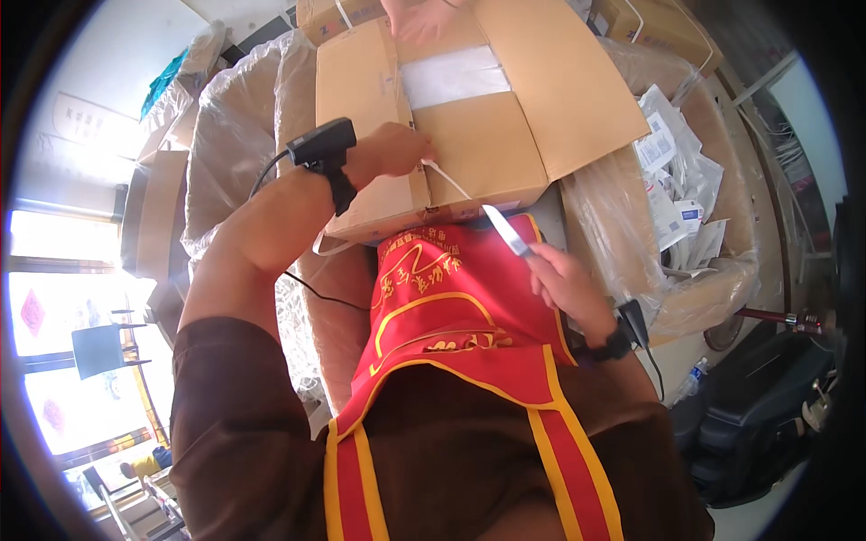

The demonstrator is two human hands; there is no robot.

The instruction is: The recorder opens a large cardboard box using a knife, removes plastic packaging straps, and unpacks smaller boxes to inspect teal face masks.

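Observation:
A brown cardboard box [469,135] stands in front of me, its top flaps partly open over a white sheet [451,74] inside. My left hand [392,149] rests on the box's near left flap, fingers curled on a white packing strap [448,180] that trails off the box edge. A black device [325,149] is strapped to that wrist, with a cable running down. My right hand [564,284] grips a small knife [505,230], blade pointing up toward the box's front edge, just short of it. Another person's hand [419,20] touches the far end of the box.
Large bins lined with clear plastic flank the box; the right one [686,180] holds several white packets. More cardboard boxes [631,18] sit at the back. A black case [767,415] and a water bottle [690,379] lie lower right. Bright windows are on the left.

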